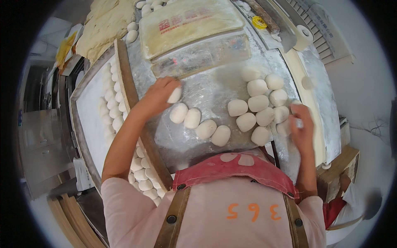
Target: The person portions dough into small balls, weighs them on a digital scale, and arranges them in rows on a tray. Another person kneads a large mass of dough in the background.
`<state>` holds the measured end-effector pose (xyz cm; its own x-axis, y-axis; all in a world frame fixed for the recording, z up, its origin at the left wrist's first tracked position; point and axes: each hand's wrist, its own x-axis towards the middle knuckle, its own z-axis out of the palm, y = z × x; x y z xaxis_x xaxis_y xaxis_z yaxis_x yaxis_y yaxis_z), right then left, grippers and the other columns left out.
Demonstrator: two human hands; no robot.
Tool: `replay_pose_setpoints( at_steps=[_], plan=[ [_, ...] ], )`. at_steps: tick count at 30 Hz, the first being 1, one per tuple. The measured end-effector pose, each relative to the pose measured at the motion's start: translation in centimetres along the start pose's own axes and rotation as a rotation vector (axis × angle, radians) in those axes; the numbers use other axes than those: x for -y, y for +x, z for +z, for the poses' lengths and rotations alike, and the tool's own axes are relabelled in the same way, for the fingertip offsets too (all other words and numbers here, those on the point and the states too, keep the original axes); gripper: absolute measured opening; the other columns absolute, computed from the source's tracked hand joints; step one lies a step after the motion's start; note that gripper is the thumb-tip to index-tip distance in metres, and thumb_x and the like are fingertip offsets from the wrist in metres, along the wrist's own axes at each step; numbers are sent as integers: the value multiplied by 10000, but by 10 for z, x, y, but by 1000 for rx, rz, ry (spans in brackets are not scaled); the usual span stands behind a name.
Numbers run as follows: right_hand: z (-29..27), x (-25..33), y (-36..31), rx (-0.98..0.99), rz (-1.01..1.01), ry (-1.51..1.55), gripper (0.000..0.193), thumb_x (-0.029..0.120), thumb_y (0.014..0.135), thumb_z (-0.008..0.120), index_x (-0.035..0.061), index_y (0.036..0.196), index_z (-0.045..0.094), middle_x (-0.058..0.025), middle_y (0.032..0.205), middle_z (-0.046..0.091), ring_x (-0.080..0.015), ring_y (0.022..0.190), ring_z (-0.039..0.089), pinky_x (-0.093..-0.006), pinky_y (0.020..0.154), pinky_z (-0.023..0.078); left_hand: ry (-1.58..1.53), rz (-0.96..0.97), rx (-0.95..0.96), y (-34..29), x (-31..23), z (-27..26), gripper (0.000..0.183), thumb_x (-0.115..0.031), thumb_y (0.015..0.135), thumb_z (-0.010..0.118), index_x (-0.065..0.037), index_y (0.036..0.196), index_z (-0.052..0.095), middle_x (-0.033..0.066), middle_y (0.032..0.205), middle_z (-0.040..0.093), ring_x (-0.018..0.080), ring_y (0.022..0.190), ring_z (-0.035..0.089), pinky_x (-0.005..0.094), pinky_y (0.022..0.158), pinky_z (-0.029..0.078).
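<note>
My left hand (162, 93) curls over a rounded white dough bun (175, 96) near the middle of the floured metal worktable (188, 140). Just below it, a short row of dough buns (192, 118) slants down to the right. At the right side of the table my right hand (302, 126) is slightly blurred, with its fingers bent. A pale dough bun (295, 106) shows at its fingertips, and another bun (283, 128) lies against its inner side. Left of that hand, several more buns (258, 103) sit in a close cluster.
A wooden-edged tray (129, 78) on the left holds many buns. Behind it lies a big dough sheet (105, 27). A floured yellowish board (190, 27) and a clear flat lid (202, 56) lie at the back. A yellow tape roll (259, 22) is at the far right.
</note>
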<state>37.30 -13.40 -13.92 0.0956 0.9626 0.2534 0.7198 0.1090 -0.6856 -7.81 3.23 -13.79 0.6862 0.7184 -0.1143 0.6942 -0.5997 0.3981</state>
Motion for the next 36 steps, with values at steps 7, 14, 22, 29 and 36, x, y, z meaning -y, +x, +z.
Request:
replay_pose_setpoints(
  at_steps=[7, 14, 22, 29, 36],
  plan=[
    [-104, -129, -83, -129, 560, -503, 617, 178, 872, 750, 95, 1426, 491, -119, 1140, 638, -198, 799, 593, -334, 762, 525, 150, -130, 81, -50, -20, 27, 818, -103, 647, 847, -218, 1384, 510, 71, 1275, 554, 296, 1180, 531, 492, 950, 437],
    [-93, -138, -65, -47, 580, -450, 638, 279, 825, 795, 39, 1355, 532, -172, 1020, 703, -297, 888, 679, -391, 809, 522, 221, -109, 68, -48, -25, 34, 810, -223, 660, 857, -304, 1389, 514, 43, 1206, 562, 249, 1137, 548, 498, 934, 399],
    [-68, -126, 1, 52, 350, -644, 544, 333, 833, 753, 52, 1271, 593, -187, 1075, 698, -359, 982, 678, -406, 842, 524, -104, -61, 45, -42, 6, 27, 762, -132, 658, 849, -212, 1345, 531, 79, 1170, 554, 301, 1111, 555, 445, 938, 421],
    [-32, -105, 64, 108, 272, -557, 574, 283, 867, 681, 182, 1397, 487, -161, 1118, 683, -339, 993, 679, -421, 827, 530, -822, -419, -268, -18, 22, -15, 733, -142, 805, 784, -106, 1436, 413, 87, 1336, 531, 215, 1252, 501, 361, 1061, 415],
    [-22, -83, 101, 72, 203, -559, 484, 279, 883, 678, 164, 1331, 537, -150, 1132, 682, -340, 988, 678, -425, 820, 536, -141, -46, -438, 89, 33, -100, 719, -174, 808, 761, -105, 1442, 430, 147, 1327, 534, 292, 1233, 522, 392, 1047, 424]
  ],
)
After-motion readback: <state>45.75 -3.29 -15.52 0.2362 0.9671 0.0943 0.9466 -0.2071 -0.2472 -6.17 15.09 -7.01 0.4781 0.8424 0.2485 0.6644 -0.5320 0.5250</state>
